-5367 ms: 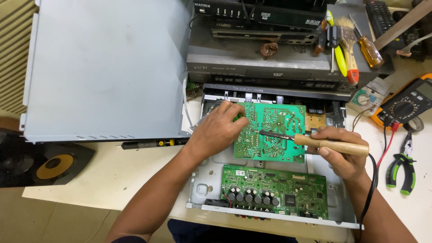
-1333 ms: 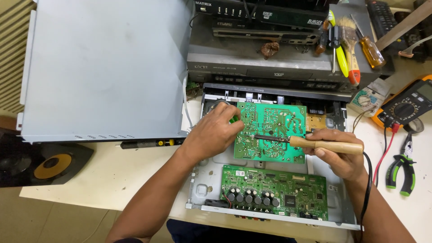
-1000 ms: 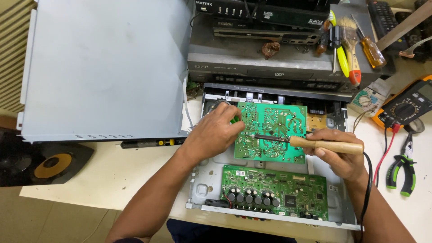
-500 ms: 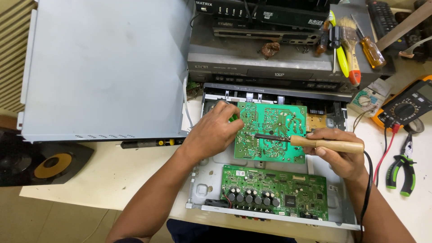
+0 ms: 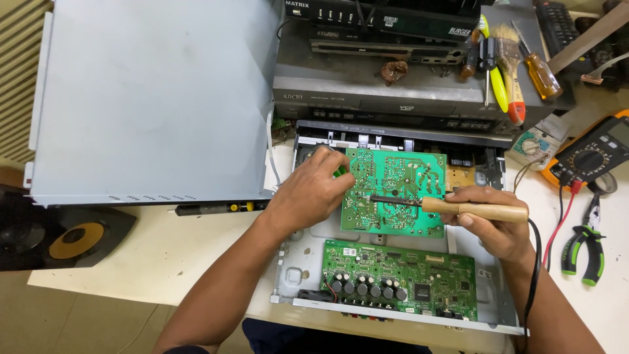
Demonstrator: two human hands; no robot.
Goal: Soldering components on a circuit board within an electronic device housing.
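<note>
My left hand (image 5: 313, 191) grips the left edge of a green circuit board (image 5: 396, 190) that is turned solder side up over an open metal chassis (image 5: 291, 272). My right hand (image 5: 493, 219) holds a soldering iron (image 5: 468, 208) with a wooden handle; its dark tip rests on the middle of that board, pointing left. A second green board (image 5: 400, 278) with several black capacitors lies in the chassis, nearer to me.
A large grey metal cover (image 5: 151, 98) lies at the left. Stacked players (image 5: 393, 85) stand behind, with screwdrivers and a brush (image 5: 508, 59) on top. A multimeter (image 5: 593, 154) and green-handled pliers (image 5: 583, 246) are at the right, a speaker (image 5: 65, 236) at the lower left.
Since the oldest frame the iron's tip has shifted slightly left across the board. Over the last second both hands stay almost still.
</note>
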